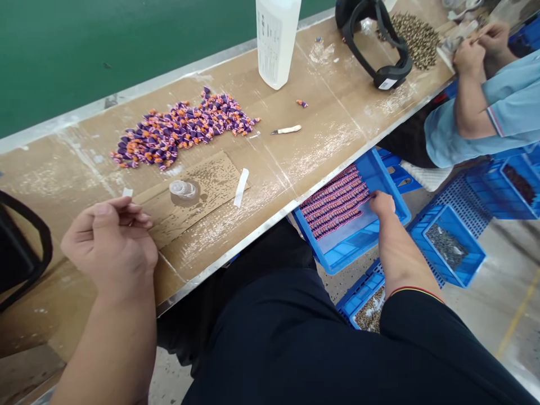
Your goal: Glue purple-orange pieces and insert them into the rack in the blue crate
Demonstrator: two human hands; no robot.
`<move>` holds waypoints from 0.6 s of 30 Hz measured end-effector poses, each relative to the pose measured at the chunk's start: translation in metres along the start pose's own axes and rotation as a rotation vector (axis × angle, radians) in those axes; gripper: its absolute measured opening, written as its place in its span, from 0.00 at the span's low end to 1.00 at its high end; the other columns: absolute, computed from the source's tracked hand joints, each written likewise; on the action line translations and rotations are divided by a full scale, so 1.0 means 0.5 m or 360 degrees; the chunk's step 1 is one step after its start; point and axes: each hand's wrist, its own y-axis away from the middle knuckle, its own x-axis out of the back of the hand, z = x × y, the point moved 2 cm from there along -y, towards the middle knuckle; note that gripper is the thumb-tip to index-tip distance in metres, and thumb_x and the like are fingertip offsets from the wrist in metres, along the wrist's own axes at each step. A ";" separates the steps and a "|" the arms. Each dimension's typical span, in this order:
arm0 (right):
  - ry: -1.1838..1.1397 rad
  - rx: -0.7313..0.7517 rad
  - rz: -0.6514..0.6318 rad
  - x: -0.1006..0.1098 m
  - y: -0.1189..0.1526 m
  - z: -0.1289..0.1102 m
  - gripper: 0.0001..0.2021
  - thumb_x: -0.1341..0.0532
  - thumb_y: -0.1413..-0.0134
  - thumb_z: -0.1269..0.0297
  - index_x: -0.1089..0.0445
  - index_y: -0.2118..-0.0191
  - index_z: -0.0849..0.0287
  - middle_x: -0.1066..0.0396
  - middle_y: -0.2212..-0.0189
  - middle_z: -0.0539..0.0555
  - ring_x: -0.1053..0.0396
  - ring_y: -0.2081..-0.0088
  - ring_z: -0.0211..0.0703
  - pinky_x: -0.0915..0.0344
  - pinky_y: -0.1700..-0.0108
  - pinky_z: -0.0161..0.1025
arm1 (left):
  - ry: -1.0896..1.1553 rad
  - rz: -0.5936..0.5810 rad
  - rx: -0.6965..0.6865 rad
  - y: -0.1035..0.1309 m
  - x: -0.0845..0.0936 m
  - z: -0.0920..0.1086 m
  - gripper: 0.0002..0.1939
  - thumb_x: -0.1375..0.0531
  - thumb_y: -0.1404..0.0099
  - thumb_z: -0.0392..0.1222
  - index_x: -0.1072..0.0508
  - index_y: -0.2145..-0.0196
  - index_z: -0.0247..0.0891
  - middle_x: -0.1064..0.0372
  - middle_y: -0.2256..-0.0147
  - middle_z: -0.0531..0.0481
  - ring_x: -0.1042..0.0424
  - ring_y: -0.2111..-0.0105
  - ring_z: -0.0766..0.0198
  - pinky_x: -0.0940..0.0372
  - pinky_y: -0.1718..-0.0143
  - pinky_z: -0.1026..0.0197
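Over the near end of the bench [236,222], the left hand [113,242] curls palm-up, a white scrap [127,192] by its fingertips — whether pinched or merely behind them, I can't tell. The right hand [383,203] reaches down into a blue tray [354,247], fingertips together at the end of the striped rows [333,205]; what they grip, if anything, is too small to see. Those rows lie side by side, probably so none tangle. On the bench, a clear blob [180,188] sits on damp-spotted cardboard [215,174], likely to spare the surface, with a white strip [241,187] at its edge. Beyond are a purple-and-orange heap [181,132], a small knife [287,130] — handy, within reach — and a tall bottle [276,45].
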 end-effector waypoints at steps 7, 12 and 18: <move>-0.0059 0.0018 0.0018 -0.002 0.012 0.010 0.25 0.41 0.30 0.70 0.19 0.34 0.62 0.14 0.47 0.69 0.16 0.44 0.61 0.23 0.41 0.48 | 0.0000 0.0000 0.0007 0.003 -0.005 0.003 0.15 0.34 0.53 0.55 0.25 0.78 0.40 0.33 0.82 0.52 0.39 0.84 0.69 0.44 0.86 0.67; -0.0066 -0.0002 0.0022 0.004 0.028 0.015 0.26 0.41 0.30 0.69 0.20 0.32 0.62 0.14 0.47 0.70 0.16 0.45 0.63 0.22 0.43 0.50 | 0.0090 0.0018 0.0004 -0.004 -0.003 -0.006 0.16 0.33 0.54 0.55 0.25 0.78 0.38 0.34 0.82 0.53 0.39 0.86 0.69 0.46 0.87 0.68; -0.0032 0.0076 -0.0013 -0.001 0.061 0.019 0.20 0.38 0.32 0.67 0.16 0.40 0.60 0.14 0.47 0.67 0.16 0.46 0.61 0.22 0.45 0.47 | 0.0137 -0.0009 -0.0014 -0.011 0.000 -0.009 0.13 0.35 0.55 0.52 0.29 0.80 0.40 0.35 0.82 0.52 0.40 0.83 0.69 0.48 0.86 0.68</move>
